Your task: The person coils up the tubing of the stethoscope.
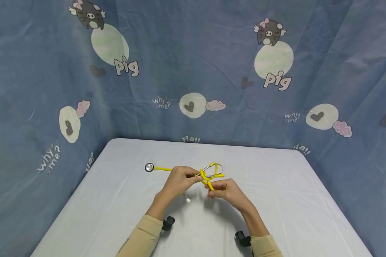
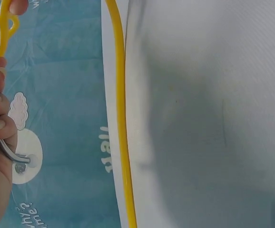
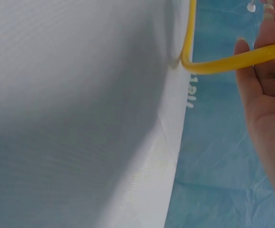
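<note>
A yellow stethoscope is held up above the white table by both hands. Its round chest piece (image 1: 149, 167) lies to the left on the cloth. My left hand (image 1: 178, 182) grips the metal ear tubes (image 2: 6, 151), with fingers curled round them in the left wrist view. One white eartip (image 1: 188, 200) hangs below that hand. Yellow tubing (image 1: 216, 175) loops and crosses over the metal tubes between the hands. To the right, my right hand (image 1: 228, 192) pinches a length of the tubing (image 3: 223, 64), which runs across its fingers in the right wrist view.
A white cloth covers the table (image 1: 276, 200). Behind and beside it hangs a blue curtain (image 1: 225, 71) with pig prints. Black camera mounts (image 1: 168, 223) sit at both wrists.
</note>
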{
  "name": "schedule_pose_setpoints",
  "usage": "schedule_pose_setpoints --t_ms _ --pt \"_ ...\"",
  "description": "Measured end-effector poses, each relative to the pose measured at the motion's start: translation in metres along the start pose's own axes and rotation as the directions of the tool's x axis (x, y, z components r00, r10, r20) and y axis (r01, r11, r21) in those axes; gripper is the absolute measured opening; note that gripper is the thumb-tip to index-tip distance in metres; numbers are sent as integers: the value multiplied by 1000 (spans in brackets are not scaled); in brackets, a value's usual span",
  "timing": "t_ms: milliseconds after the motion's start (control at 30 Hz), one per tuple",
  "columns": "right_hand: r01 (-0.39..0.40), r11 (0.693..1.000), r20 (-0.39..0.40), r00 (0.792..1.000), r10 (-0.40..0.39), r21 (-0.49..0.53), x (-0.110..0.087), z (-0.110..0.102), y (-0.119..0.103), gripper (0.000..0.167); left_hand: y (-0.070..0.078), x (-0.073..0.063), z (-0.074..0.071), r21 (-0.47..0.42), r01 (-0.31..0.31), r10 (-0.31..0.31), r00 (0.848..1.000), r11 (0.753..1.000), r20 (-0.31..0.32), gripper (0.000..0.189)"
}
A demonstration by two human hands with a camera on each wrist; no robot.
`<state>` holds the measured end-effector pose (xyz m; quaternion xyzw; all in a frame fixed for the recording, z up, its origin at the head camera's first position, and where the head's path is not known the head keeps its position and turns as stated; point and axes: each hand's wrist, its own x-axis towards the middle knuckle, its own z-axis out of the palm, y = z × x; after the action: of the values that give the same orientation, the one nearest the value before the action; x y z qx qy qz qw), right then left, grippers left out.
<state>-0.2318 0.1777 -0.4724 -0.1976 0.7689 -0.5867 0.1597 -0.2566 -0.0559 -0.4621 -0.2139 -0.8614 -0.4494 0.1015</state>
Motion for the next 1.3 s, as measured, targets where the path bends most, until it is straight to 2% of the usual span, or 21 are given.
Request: schedule_pose_setpoints --t_ms 200,500,700,800,933,1133,1300 --pt "-16 1000 39 999 15 20 -2 0 -2 35 -1 -2 0 7 16 -16 1000 1000 18 19" --pt "14 1000 50 999 -13 -18 -4 2 -3 26 1 -3 -1 70 10 -9 1000 997 -14 18" --pt "10 999 55 998 -7 -53 -7 2 -8 28 2 -3 -1 105 8 -5 1000 994 -23 17" --pt "-14 995 33 999 17 -99 -8 3 -13 27 2 -2 -2 117 21 -18 1000 993 -19 16" --pt "-31 981 -15 999 29 -193 -8 5 -25 17 2 0 -3 123 32 -31 999 992 -12 15" --pt "14 957 -31 999 -24 -288 -8 4 -34 6 0 3 -4 146 0 1 1000 989 -5 11" --pt "42 939 -13 999 -50 -342 -7 3 -40 9 1 6 -5 167 -18 15 1000 986 18 7"
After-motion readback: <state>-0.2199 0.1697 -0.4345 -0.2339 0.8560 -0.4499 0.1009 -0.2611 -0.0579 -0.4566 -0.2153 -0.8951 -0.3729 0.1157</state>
